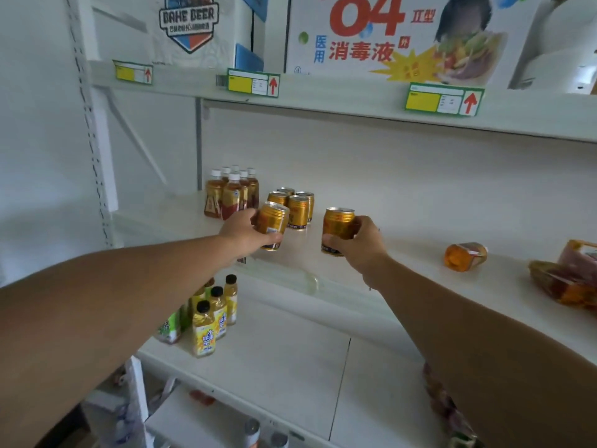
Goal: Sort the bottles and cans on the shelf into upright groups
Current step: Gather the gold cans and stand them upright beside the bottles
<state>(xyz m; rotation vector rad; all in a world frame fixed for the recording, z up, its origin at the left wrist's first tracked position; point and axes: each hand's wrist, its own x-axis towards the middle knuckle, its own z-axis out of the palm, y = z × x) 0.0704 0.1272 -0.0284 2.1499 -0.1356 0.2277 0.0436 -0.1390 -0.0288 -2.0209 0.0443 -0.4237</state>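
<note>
Both forearms out over white metal shelf (403, 253). L hand (240, 234) fingers wrapped round tilted gold can (273, 226); R hand (363, 242) clamped on upright gold can (337, 229), beside four-can group (292, 202).

White shelf (403, 227): upright bottle cluster (231, 195), four upright cans (295, 202) beside; toppled bottle (465, 256) well right.
</note>
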